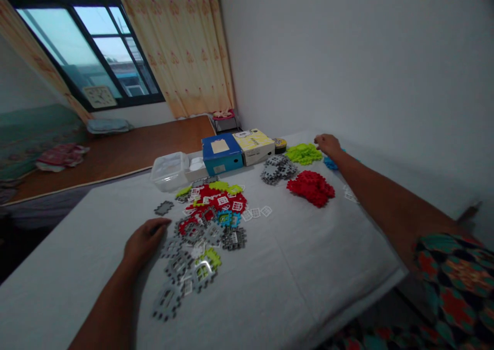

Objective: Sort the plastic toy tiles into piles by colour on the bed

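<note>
My left hand rests on the white cloth with fingers curled and tips drawn together; anything inside them is hidden. Right beside it lies a mixed heap of interlocking plastic building pieces: red pieces, grey notched pieces, lime pieces and small white window frames. Across the table, my right hand is closed at the right end of a lime pile; I cannot make out what its fingers hold. Some blue pieces show partly behind my right wrist.
A red pile and a grey pile lie toward the right. Along the far edge stand a clear plastic tub, a blue box, a yellow-and-white box and a round tin. A white wall borders the right side.
</note>
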{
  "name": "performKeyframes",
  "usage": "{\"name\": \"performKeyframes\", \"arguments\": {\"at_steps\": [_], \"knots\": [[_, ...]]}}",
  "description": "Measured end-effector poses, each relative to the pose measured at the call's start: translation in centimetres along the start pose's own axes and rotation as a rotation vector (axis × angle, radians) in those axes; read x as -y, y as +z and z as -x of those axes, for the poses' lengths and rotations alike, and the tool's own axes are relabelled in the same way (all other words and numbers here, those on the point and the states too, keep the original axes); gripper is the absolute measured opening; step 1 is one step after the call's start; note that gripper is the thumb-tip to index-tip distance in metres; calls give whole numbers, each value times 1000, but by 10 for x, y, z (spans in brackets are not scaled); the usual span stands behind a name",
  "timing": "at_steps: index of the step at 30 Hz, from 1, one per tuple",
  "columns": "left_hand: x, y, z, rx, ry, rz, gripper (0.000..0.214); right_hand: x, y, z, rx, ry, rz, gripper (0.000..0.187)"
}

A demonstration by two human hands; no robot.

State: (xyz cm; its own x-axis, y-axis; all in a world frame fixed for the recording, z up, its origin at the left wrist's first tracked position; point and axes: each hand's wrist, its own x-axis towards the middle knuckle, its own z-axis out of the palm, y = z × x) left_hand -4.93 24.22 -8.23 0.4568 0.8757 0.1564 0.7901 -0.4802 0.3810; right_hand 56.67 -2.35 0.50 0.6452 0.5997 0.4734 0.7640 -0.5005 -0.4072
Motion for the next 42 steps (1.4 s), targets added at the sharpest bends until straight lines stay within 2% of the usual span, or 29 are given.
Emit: {"name": "performKeyframes", "arguments": {"at_steps": [3,6,7,9,12,16,19,22,24,26,27,29,30,32,34,36,38,40,42], "knots": [[-4,0,0,-21,1,-10,35,44,8,37,162,-89,-98,34],[-7,-1,2,-23,9,-30,35,97,24,103,565,-491,-261,26],[-8,-1,2,-18,11,-35,36,112,29,125,649,-589,-265,27],[-10,-3,2,-10,6,-40,36,132,39,162,698,-735,-188,29],[-12,-4,3,6,-4,-40,36,142,48,188,628,-773,-94,26],[-12,-5,2,0,9,-42,36,138,49,195,547,-664,-155,22],[-10,-4,2,-13,26,-24,35,131,41,202,487,-600,-185,27],[-7,-3,0,-22,32,-21,35,114,23,206,427,-546,-184,31],[-5,-1,-1,-26,39,-34,36,91,4,203,377,-494,-183,28],[-4,0,-1,-22,47,-44,37,57,-17,195,282,-382,-183,26],[-3,0,-2,-23,50,-44,37,36,-27,191,224,-305,-176,27],[-4,-1,-2,-26,50,-44,37,-7,-43,186,32,-37,-147,26],[-4,-1,-2,-25,49,-47,36,-28,-48,185,-11,54,-106,25],[-6,-2,-2,-22,47,-54,36,-62,-53,188,-26,140,-15,22],[-8,-3,-1,-16,46,-61,36,-82,-53,193,-1,123,68,22],[-9,-3,0,-15,38,-70,36,-81,-51,194,-18,92,126,25],[-10,-2,0,-13,31,-77,36,-61,-48,190,-61,64,135,28],[-10,-1,1,-10,30,-78,36,-22,-45,186,-58,-38,60,27],[-9,-1,1,-11,38,-71,34,27,-36,183,39,-240,-78,25]]}}
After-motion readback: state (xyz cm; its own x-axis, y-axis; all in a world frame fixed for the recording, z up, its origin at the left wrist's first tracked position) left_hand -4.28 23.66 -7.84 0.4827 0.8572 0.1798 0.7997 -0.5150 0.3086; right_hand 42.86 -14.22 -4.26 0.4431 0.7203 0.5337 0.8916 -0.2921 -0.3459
